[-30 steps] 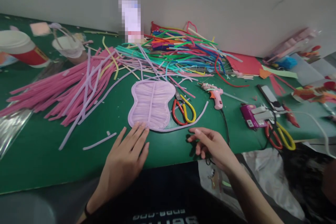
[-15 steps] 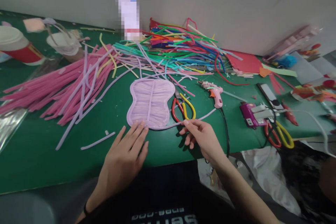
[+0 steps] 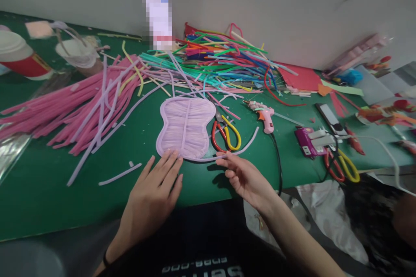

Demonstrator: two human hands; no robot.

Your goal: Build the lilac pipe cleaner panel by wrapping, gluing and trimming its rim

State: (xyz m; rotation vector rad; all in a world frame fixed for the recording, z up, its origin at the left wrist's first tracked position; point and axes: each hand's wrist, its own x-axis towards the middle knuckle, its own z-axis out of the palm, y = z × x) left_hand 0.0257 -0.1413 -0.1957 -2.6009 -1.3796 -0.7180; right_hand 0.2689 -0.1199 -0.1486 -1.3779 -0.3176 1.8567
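Note:
A lilac butterfly-shaped piece (image 3: 185,127) made of pipe cleaners lies flat on the green table (image 3: 48,194). My left hand (image 3: 152,194) rests flat with fingers stretched out, fingertips touching the piece's lower edge. A loose lilac pipe cleaner (image 3: 240,145) runs from the piece's bottom edge out to the right. My right hand (image 3: 243,177) is beside that strand, fingers loosely extended near it, and nothing visibly gripped. Red and yellow scissors (image 3: 225,136) lie just right of the piece.
A pile of pink pipe cleaners (image 3: 65,104) spreads at left, a multicoloured heap (image 3: 221,62) at the back. A pink glue gun (image 3: 264,117), a purple glue gun (image 3: 307,143), a second pair of scissors (image 3: 344,166) and a red cup (image 3: 19,54) stand around.
My right hand reached up to the loose lilac strand, then dropped back a little and let it go; the strand's free end shifted. The left hand stayed in place.

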